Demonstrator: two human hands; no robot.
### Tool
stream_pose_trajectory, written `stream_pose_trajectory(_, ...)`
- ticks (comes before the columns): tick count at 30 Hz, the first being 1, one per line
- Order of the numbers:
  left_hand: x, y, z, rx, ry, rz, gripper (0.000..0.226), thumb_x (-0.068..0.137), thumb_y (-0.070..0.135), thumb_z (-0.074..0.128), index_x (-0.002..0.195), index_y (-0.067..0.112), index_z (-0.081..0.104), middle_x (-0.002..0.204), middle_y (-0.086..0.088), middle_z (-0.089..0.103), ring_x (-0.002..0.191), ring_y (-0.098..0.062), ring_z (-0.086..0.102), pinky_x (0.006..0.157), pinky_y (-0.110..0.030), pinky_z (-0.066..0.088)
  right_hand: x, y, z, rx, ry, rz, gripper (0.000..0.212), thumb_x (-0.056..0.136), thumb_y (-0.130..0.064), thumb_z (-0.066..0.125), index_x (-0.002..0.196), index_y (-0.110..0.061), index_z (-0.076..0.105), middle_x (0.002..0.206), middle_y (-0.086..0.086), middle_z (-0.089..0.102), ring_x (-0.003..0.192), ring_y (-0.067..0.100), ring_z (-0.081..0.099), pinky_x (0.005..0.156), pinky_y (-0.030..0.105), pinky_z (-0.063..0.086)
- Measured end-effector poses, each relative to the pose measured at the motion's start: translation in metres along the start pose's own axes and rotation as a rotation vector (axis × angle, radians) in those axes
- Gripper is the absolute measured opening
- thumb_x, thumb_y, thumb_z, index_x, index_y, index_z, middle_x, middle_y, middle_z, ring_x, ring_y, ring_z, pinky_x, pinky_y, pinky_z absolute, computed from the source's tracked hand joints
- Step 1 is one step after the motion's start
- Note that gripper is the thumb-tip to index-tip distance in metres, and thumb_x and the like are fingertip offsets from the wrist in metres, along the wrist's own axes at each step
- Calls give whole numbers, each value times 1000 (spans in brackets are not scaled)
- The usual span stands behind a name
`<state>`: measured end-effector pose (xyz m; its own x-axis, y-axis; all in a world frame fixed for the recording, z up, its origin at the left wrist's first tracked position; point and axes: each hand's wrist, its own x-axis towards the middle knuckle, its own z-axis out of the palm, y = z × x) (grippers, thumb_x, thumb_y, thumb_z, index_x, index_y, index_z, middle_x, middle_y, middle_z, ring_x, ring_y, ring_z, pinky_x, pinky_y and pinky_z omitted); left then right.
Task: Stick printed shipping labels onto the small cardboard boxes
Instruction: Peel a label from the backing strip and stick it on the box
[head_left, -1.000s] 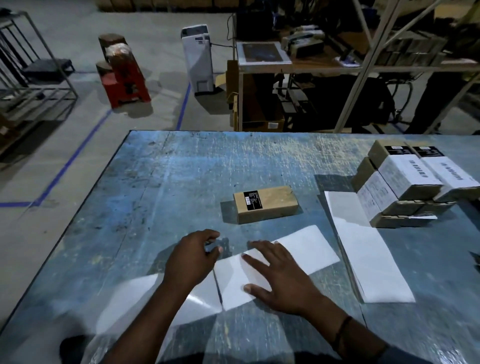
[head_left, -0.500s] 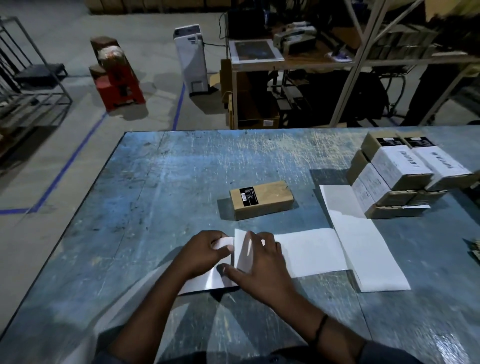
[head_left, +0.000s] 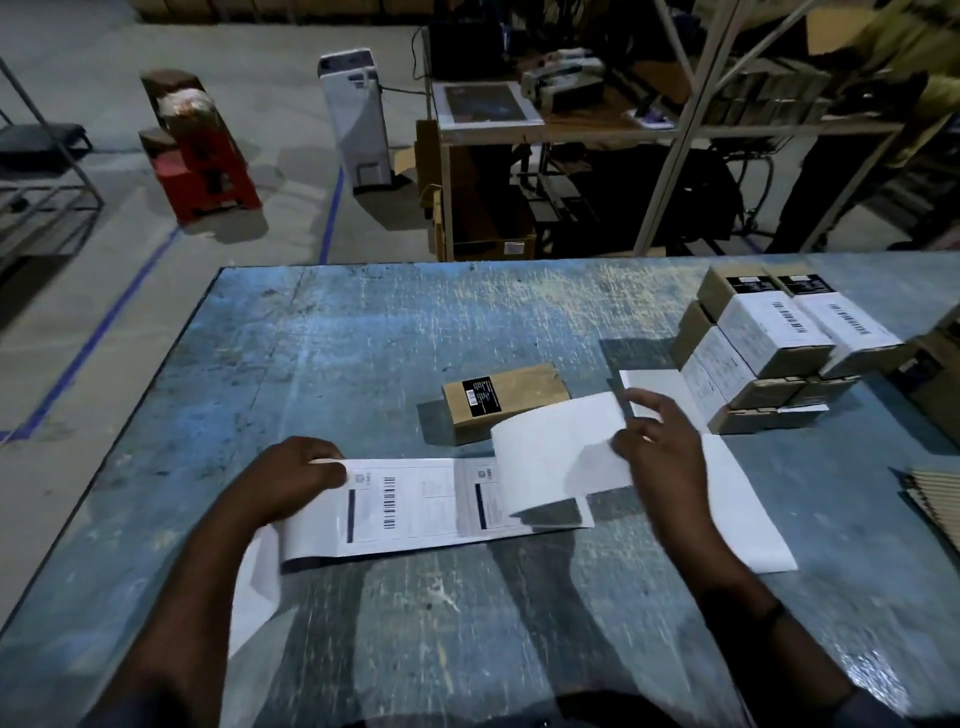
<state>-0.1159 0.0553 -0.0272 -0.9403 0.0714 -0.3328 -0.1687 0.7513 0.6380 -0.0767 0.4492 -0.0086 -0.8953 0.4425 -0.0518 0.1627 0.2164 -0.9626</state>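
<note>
A strip of printed shipping labels lies face up on the blue table, barcodes showing. My left hand pinches the strip's left end against the table. My right hand holds the strip's right end, lifted and curled over with its blank back showing. Just behind the strip lies one small brown cardboard box with a black sticker and no white label. At the right stands a stack of small boxes with white barcode labels on them.
A long blank white backing strip lies on the table right of my right hand. Ribbed cardboard pokes in at the right edge, with a brown box behind it. Beyond the table stand a shelving frame, a white unit and a red stool.
The strip, earlier blank side up under both hands, now lies printed side up. My right hand has moved right and up, lifting the strip's right end.
</note>
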Motion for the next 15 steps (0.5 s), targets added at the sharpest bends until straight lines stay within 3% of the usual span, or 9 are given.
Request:
stream_pose_trajectory(3,4,-9,4,36,-30,-39,25,60,41,61,75,26,73,82,4,73,81,-13,65,68,-21,43,18,13,-35,-5,132,4,40,75,3,66,106,-21,71,92,7,75,83,23,71,76,33,49)
stream_pose_trajectory(6,7,-17,18,-5,-34,-57,25,58,42,62,74,26,73,80,4,73,81,-15,66,67,-23,43,35,28,-63,-326,256,39,27,77,-7,66,102,-15,74,102,8,76,98,28,70,84,32,48)
stream_pose_trajectory(9,8,-18,28,-7,-18,-54,20,63,43,65,74,28,72,82,5,73,80,-13,67,66,-23,42,38,42,-74,-658,415,-204,31,77,-14,55,101,-11,74,109,15,73,103,39,64,94,42,49)
stream_pose_trajectory(12,10,-12,34,-11,-22,-22,10,72,39,72,75,29,71,83,6,73,80,-11,66,66,-22,42,35,42,-69,-649,477,-466,29,77,-11,53,100,-10,72,107,13,73,102,38,64,98,49,47)
stream_pose_trajectory(15,9,-4,42,33,-41,28,8,85,27,76,79,30,71,87,9,72,81,-3,64,66,-17,41,20,24,-36,-591,384,-633,22,82,-8,59,101,-12,69,105,9,69,101,34,61,97,42,40)
